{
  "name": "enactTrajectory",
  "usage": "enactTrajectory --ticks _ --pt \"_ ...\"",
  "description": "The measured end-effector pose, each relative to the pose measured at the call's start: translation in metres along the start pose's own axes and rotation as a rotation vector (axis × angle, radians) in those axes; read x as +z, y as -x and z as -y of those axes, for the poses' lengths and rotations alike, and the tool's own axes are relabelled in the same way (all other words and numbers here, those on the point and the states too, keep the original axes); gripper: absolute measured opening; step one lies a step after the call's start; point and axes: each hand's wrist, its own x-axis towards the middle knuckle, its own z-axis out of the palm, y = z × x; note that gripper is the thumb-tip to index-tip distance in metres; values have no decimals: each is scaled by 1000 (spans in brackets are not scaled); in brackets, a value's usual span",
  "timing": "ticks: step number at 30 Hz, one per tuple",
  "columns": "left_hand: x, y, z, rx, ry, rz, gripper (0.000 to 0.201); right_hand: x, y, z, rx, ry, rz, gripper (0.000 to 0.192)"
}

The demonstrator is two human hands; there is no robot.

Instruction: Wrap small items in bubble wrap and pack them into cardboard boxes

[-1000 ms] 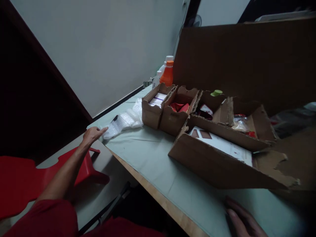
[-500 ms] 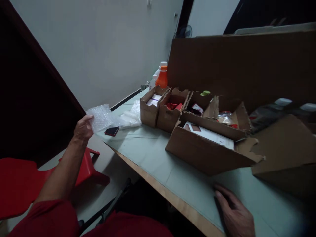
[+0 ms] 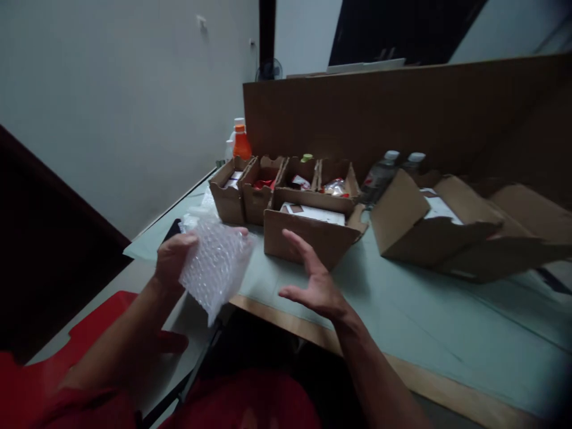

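Gripped by left hand (image 3: pixel 172 262), bubble wrap (image 3: pixel 214 269) has come nearer.

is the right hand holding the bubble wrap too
No, only the left hand grips the bubble wrap; the right hand is open with fingers spread, apart from it.
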Motion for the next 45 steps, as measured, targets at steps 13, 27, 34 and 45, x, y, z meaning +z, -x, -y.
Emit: enactTrajectory --ticks 13,27,34,45 --pt "-37 -51 111 -416 -429 31 54 -79 62 -61 596 -126 -20 42" --pt "15 -9 183 272 -1909 444 21 -59 91 -53 588 120 49 34" --pt "12 -12 177 308 -1429 462 16 -67 146 -19 704 165 3 41" --pt "204 -30 218 824 -1383 881 20 -112 283 32 1042 31 -344 54"
